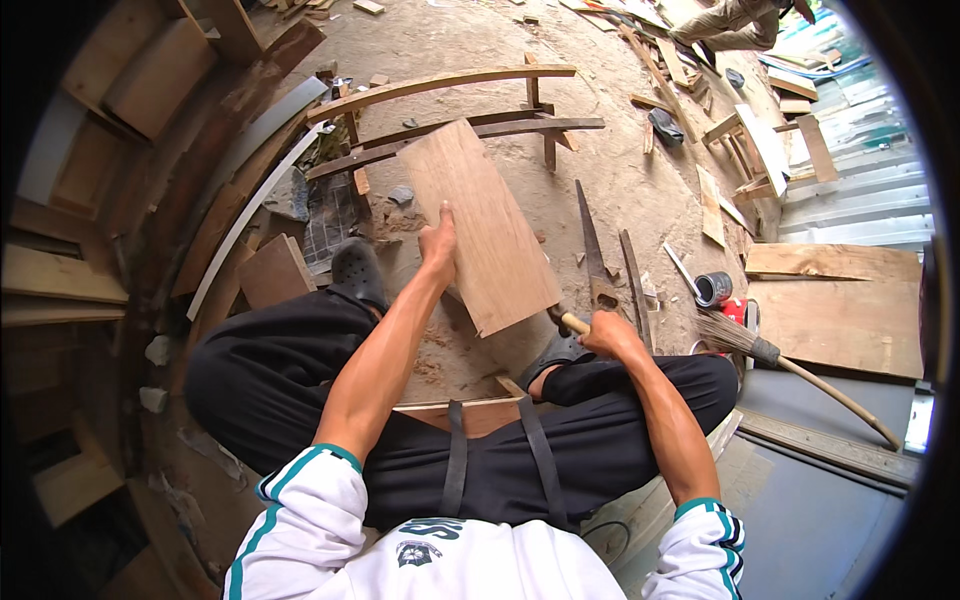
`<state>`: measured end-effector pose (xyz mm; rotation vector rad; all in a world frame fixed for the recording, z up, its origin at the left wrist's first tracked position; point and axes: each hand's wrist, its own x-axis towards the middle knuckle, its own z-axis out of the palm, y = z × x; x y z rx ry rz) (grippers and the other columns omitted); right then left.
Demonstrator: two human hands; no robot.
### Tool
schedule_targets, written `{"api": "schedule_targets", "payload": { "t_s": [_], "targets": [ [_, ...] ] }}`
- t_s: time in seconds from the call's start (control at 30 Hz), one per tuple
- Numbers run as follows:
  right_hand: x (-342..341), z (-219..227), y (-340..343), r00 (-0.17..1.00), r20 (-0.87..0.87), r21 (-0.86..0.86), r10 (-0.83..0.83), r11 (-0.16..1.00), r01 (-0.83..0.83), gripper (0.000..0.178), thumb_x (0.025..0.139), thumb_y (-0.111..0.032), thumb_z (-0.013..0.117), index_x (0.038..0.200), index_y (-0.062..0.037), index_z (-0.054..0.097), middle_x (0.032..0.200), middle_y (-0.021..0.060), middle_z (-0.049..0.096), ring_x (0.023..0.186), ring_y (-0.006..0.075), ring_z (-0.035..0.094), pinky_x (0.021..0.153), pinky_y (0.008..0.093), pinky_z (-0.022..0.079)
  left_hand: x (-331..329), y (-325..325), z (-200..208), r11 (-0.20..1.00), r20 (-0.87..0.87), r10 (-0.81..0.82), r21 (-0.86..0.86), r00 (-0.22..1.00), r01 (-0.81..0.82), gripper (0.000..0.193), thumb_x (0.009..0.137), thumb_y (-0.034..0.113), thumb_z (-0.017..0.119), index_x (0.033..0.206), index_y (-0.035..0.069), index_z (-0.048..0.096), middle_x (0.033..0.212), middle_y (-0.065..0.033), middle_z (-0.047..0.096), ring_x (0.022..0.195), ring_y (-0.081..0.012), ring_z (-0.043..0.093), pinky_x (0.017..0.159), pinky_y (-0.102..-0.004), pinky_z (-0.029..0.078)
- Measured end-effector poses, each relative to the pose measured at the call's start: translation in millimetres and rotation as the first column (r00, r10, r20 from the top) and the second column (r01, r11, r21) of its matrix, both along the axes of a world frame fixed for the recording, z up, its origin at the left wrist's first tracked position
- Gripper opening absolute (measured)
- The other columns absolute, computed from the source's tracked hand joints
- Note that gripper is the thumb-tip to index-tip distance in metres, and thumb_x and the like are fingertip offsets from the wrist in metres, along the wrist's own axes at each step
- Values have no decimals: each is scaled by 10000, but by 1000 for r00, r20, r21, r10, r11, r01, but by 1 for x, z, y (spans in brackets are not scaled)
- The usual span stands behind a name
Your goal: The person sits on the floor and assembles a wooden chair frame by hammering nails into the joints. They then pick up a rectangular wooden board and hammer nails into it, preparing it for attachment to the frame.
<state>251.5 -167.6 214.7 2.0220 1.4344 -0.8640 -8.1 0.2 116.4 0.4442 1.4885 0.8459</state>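
Observation:
My left hand [438, 246] grips the left edge of a flat rectangular wooden board [485, 235], thumb laid along its face. The board slants over the ground in front of my knees, its far end by a low wooden rack [470, 135]. In my right hand [612, 335] is a hammer [574, 322], fingers wrapped round its pale wooden handle. The dark hammer head is just beside the board's near right corner. A handsaw [592, 245] lies just beyond my right hand, with a narrow dark wood strip [634, 285] to its right.
On the right are a broom [740, 335], an open paint can [713, 289] and wide planks [835, 310]. Stacked lumber [60, 275] lines the left side. Wood scraps litter the dirt floor, and another person's legs [735, 22] show at the far right.

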Motion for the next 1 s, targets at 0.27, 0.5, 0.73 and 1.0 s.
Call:
{"api": "schedule_targets", "payload": {
  "t_s": [0.27, 0.5, 0.73, 1.0],
  "targets": [
    [16, 21, 4, 463, -672, 92, -578, 555, 827, 582, 865, -608, 675, 773, -48, 546, 598, 27, 539, 454, 110, 518, 393, 294, 429, 25, 16, 35, 967, 156, 181, 150, 971, -204, 615, 967, 455, 596, 1143, -135, 576, 1087, -219, 668, 913, -275, 683, 782, -401, 571],
    [12, 28, 9, 257, -891, 75, -374, 437, 897, 593, 806, -495, 795, 1004, 9, 553, 945, 118, 702, 472, 66, 521, 393, 218, 445, 50, -21, 52, 965, -219, 258, 23, 941, -260, 651, 1009, 432, 498, 1262, -165, 433, 1265, -293, 562, 1110, -378, 604, 953, -442, 479],
    [19, -11, 11, 241, -856, 23, -457, 432, 902, 437, 796, -308, 837, 912, 21, 573, 835, 109, 670, 460, 101, 534, 372, 245, 442, 72, -60, 60, 954, -308, 260, -63, 915, -292, 696, 1036, 381, 378, 1446, -132, 145, 1481, -344, 319, 1366, -433, 392, 1124, -482, 336],
    [16, -29, 52, 9, -870, -202, -493, 373, 906, 305, 861, -218, 763, 916, 44, 615, 752, 82, 642, 482, 89, 519, 414, 229, 450, 45, -67, 40, 933, -116, 335, -94, 935, -347, 1034, 918, 107, 593, 1453, -35, -280, 1325, -209, 419, 977, -235, 626, 728, -383, 651]
  ]
}}
